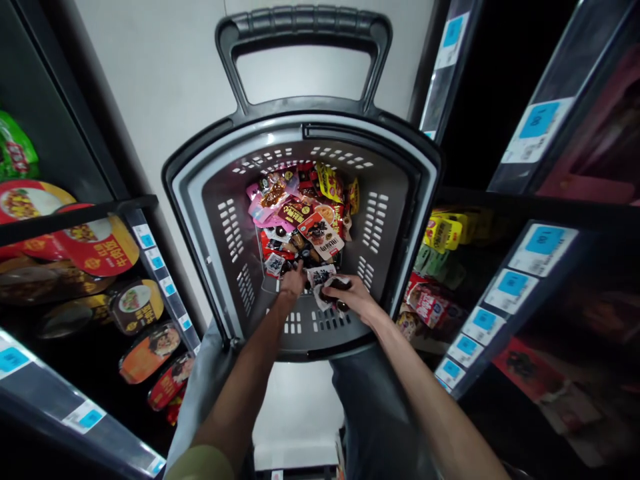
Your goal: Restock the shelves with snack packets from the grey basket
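Observation:
A deep grey shopping basket (210,267) holds a heap of packaged snacks. My left hand (293,283) reaches into its near part, a finger stretched out against dark packets (305,257) at the heap's front edge; its other fingers are partly hidden. Beside it, my right hand (354,297) is closed on a clear-and-white snack packet (327,297) with dark round pieces showing. Above the hands lies a red-and-white snack packet (320,235). Pink packets (267,208) fill the heap's upper left, and a yellow packet (330,183) lies at its upper right.
The basket's black handle (303,21) stands up at the far side, over the pale floor (150,87). Shelves flank it, with bowl-shaped food packs (95,240) on the left and small bags (443,230) on the right. Price tags (543,127) line the shelf edges.

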{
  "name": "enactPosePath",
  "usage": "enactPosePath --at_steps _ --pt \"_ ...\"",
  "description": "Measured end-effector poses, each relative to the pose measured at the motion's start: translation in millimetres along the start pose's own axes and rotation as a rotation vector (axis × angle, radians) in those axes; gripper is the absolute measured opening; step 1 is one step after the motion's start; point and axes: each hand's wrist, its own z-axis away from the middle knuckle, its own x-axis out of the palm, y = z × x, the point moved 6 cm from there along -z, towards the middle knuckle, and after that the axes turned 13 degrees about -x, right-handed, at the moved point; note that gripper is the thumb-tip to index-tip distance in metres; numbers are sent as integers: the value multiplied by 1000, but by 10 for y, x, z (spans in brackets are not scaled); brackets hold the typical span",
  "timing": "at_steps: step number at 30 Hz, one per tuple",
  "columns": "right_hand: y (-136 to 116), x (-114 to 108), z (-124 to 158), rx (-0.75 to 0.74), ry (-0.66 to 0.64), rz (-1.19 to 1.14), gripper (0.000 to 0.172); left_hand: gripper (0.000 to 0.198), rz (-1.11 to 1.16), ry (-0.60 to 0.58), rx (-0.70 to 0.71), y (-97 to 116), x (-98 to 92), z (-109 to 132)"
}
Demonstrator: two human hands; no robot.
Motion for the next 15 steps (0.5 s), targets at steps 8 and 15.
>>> enactPosePath --at_steps 8,15 --pt "-258 60 653 99 92 -661 42 37 100 54 55 -124 -322 520" --pt "-697 264 1034 42 114 -767 43 19 378 188 83 -652 -850 1240"
